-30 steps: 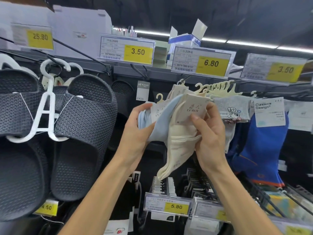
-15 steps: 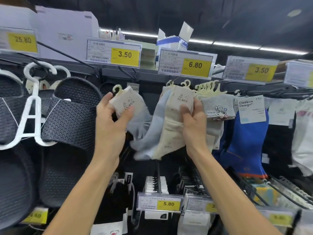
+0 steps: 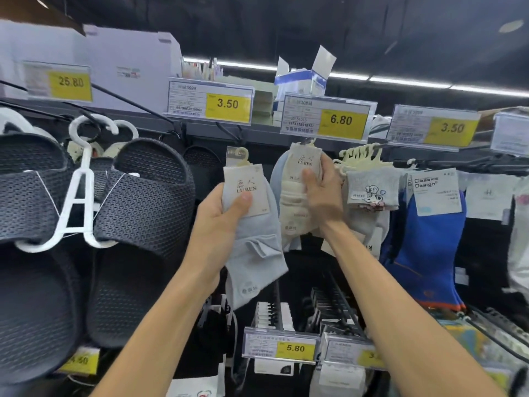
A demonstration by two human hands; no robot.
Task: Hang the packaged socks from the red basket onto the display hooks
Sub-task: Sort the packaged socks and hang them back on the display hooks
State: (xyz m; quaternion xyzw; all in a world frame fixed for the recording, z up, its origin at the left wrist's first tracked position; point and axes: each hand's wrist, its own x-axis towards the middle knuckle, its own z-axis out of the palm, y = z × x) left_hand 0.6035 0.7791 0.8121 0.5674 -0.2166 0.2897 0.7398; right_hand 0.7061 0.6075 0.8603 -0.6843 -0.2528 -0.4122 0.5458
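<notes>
1. Far left: black slippers (image 3: 143, 196) hang in pairs on white hangers (image 3: 80, 202). They are not our stock and sit well apart from the socks.
2. Left hand (image 3: 217, 224): the thumb presses the front of the card and the fingers are behind it, clamped on a grey pack (image 3: 254, 239). We hold the pack upright with its plastic hook (image 3: 242, 156) on top and the sock hanging free below. We judge it is kept waiting, already turned the right way to hang, under the 3.50 tag (image 3: 210, 103).
3. Right hand (image 3: 323, 196): raised higher, thumb across the front and fingers (image 3: 327, 167) wrapped round the right edge, clamped on a cream pack (image 3: 294, 207). The grip is near the top, which should give control of the pack's hook. The top of the pack sits just under the 6.80 tag (image 3: 326, 118), where a display hook should stick out. Whether it has caught, we cannot tell; that spot is hidden.
4. Just beside that hand, a row of cream hooks (image 3: 360, 153) is already threaded, with cartoon socks (image 3: 372, 193) below it. Blue socks (image 3: 423, 253) hang further right.
5. The red basket is out of view. Our reading: the cream pack is being hung now and the grey pack comes next.
</notes>
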